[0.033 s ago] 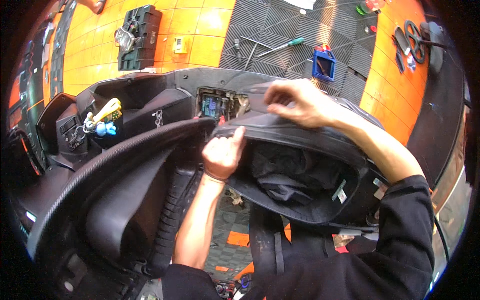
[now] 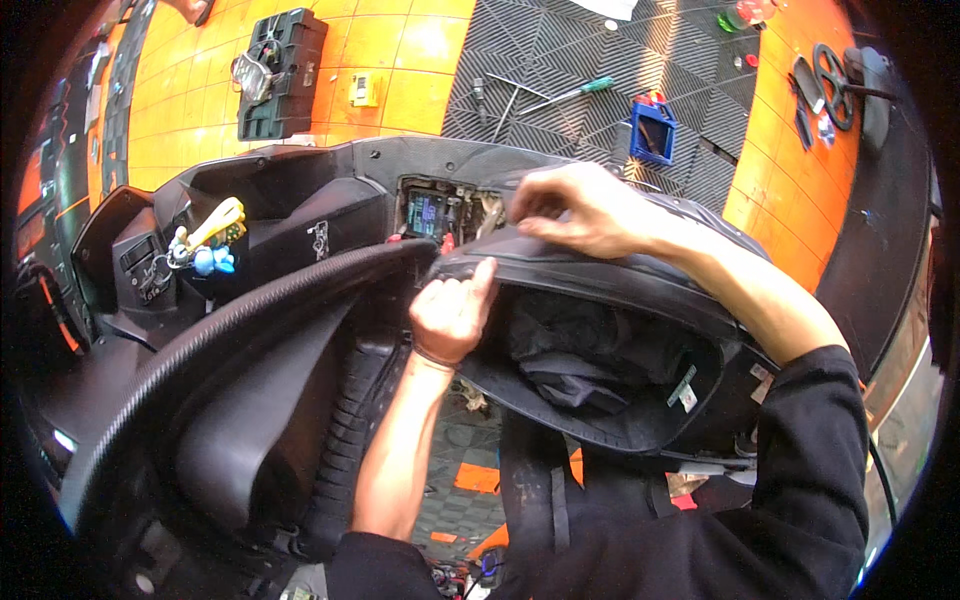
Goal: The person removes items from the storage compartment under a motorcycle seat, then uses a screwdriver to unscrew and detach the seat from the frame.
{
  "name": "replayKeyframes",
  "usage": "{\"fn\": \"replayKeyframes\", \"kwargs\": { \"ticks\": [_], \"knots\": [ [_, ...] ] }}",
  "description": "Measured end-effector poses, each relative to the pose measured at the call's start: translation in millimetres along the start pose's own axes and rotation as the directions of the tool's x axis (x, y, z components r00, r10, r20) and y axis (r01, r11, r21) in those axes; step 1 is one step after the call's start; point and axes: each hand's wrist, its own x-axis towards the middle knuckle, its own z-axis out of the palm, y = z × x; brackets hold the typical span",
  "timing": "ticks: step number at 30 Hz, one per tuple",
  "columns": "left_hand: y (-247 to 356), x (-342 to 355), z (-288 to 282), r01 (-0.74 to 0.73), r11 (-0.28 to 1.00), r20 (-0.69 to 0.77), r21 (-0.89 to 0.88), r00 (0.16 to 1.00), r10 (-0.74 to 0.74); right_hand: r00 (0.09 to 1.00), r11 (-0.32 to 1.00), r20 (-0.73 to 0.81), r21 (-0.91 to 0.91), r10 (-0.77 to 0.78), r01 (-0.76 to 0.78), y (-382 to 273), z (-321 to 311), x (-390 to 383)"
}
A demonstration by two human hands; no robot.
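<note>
A single black storage bin [image 2: 610, 282] is seen at centre right of the frame, its long axis laid from the centre toward the right and sloped slightly downward, its open mouth turned up toward the camera. Its upper left edge is touched by the left hand [image 2: 447, 315], index finger extended, the others curled; whether anything is gripped cannot be told. The right hand [image 2: 590, 212] is held at the upper rim with fingers loosely bent; contact or grip cannot be made out. Crumpled black cloth [image 2: 570, 375] is contained in the bin, and one pale label [image 2: 683, 390] is fixed inside. One dark unit with blue markings [image 2: 424, 217] is housed in a recess [image 2: 440, 186] at upper centre. One green-handled screwdriver [image 2: 590, 88], one T-shaped tool [image 2: 508, 106] and one blue tray [image 2: 637, 137] are spread across the top; one dark toolbox [image 2: 290, 100] is placed upper left.
</note>
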Motion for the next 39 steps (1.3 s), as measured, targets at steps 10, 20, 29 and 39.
{"fn": "replayKeyframes", "kwargs": {
  "ticks": [10, 20, 29, 39],
  "knots": [
    [-2, -1, -3, 0.037, 0.995, 0.058, -0.089, 0.998, -0.032, 0.968, 0.964, 0.252, 0.255, 0.013, -0.08, 26, 57, 82],
    [-2, -2, -3, 0.086, 0.991, 0.067, -0.104, 0.995, -0.079, 0.945, 0.966, 0.315, 0.203, 0.089, -0.159, 18, 60, 80],
    [-2, -2, -2, 0.087, 0.989, 0.027, -0.122, 0.996, -0.084, 0.953, 0.98, 0.298, 0.197, -0.049, -0.011, 18, 50, 78],
    [-3, 1, -6, 0.094, 0.987, 0.049, -0.133, 0.995, -0.088, 0.922, 0.977, 0.387, 0.203, -0.014, -0.07, 15, 50, 86]
  ]
}}
